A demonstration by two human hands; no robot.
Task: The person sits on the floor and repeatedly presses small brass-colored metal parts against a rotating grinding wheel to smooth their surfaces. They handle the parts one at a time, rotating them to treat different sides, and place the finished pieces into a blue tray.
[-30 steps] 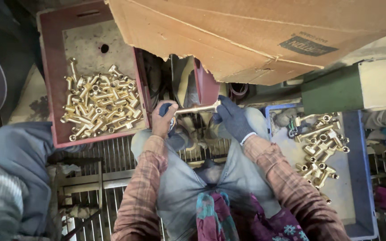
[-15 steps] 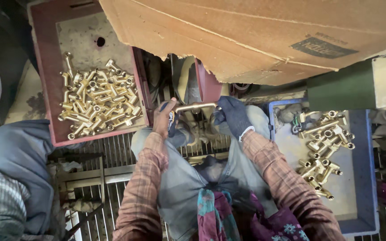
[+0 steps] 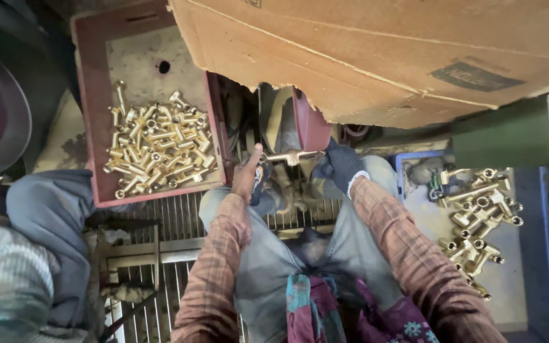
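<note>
A brass tee-shaped fitting is held level between both hands, just under the edge of a big cardboard sheet. My left hand pinches its left end, with something dark blue in the palm. My right hand, in a dark glove, grips its right end. A red crate at the left holds a pile of brass fittings. A blue tray at the right holds more brass fittings.
A maroon machine part sits behind the fitting. A metal grate lies under my knees. Another person's arm in a grey sleeve is at the left, and a green box stands at the right.
The view has shifted slightly; both hands still hold the fitting, which has edged a little closer to the maroon part under the cardboard.
</note>
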